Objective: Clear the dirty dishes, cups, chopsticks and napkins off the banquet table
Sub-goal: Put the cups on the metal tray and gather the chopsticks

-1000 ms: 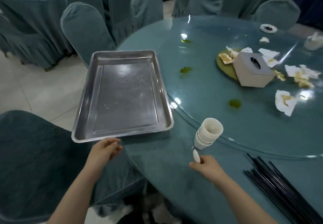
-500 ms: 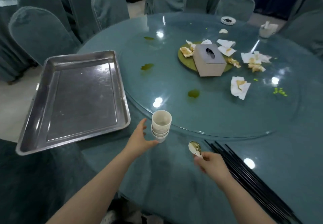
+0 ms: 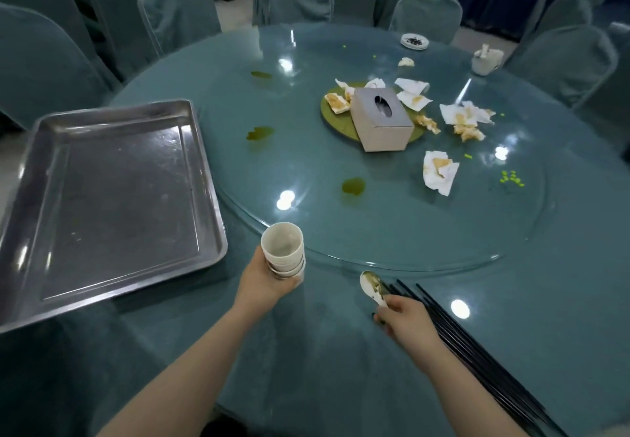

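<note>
Both hands hold: left hand point(image 3: 262, 283) grips stacked cups point(image 3: 283, 253), right hand point(image 3: 407, 317) pinches spoon point(image 3: 372, 287).

The teal-clothed table point(image 3: 562, 283) bears a glass turntable point(image 3: 392, 218) (napkin-strewn), a steel tray point(image 3: 30, 232) and black chopsticks point(image 3: 484, 358).

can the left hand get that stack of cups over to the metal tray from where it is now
Probably yes. The left hand already grips the stack of cups, and the metal tray sits just to its left with nothing between them.
</note>
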A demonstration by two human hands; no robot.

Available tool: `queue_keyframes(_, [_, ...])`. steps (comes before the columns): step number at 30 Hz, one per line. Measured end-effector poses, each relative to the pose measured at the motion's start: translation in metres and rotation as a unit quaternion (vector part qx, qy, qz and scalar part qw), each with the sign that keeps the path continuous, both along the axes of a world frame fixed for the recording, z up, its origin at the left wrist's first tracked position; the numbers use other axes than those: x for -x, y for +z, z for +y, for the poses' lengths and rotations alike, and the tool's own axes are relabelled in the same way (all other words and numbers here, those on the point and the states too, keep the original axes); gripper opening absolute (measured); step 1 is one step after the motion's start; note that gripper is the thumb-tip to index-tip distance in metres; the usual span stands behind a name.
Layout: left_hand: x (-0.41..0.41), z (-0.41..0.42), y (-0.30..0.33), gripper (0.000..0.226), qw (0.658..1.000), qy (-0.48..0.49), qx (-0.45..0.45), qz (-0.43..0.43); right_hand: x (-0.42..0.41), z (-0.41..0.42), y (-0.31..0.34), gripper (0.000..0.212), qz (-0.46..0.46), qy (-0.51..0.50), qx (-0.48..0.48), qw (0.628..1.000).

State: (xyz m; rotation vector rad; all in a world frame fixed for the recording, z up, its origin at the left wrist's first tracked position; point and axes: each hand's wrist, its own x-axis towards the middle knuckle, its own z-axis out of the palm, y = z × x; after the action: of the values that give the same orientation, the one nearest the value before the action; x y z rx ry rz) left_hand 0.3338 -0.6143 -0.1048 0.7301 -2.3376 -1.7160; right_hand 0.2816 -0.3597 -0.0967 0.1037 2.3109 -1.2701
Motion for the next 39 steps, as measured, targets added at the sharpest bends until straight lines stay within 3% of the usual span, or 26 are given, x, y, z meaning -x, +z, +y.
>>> queue_keyframes(7, [-0.007, -0.073, 0.032, 0.054, 0.997, 0.043, 0.001, 0.061, 0.013, -0.067, 0.003, 0.014, 0.020, 0.023, 0.017, 0.999])
queue_keyframes(14, [-0.032, -0.192, 0.025, 0.055, 0.991, 0.131, 0.006, 0.031, 0.019, -0.189, 0.006, 0.029, 0.035, 0.107, 0.037, 0.993])
queue_keyframes(20, [-0.025, -0.255, 0.008, 0.055, 0.993, 0.115, 0.005, 0.006, 0.028, -0.256, -0.003, 0.030, 0.080, 0.145, -0.007, 0.986])
queue_keyframes(28, [0.016, -0.257, -0.014, 0.061, 0.999, 0.012, -0.018, -0.035, 0.037, -0.267, -0.010, 0.035, 0.059, 0.071, -0.042, 0.995])
queue_keyframes(33, [0.041, -0.253, -0.017, 0.037, 0.992, -0.051, -0.046, -0.109, 0.037, -0.261, -0.008, 0.024, 0.045, 0.021, -0.043, 0.998])
queue_keyframes(39, [0.051, -0.250, -0.022, 0.024, 0.978, -0.035, -0.071, -0.195, 0.038, -0.263, -0.004, 0.025, 0.045, 0.002, -0.026, 0.999])
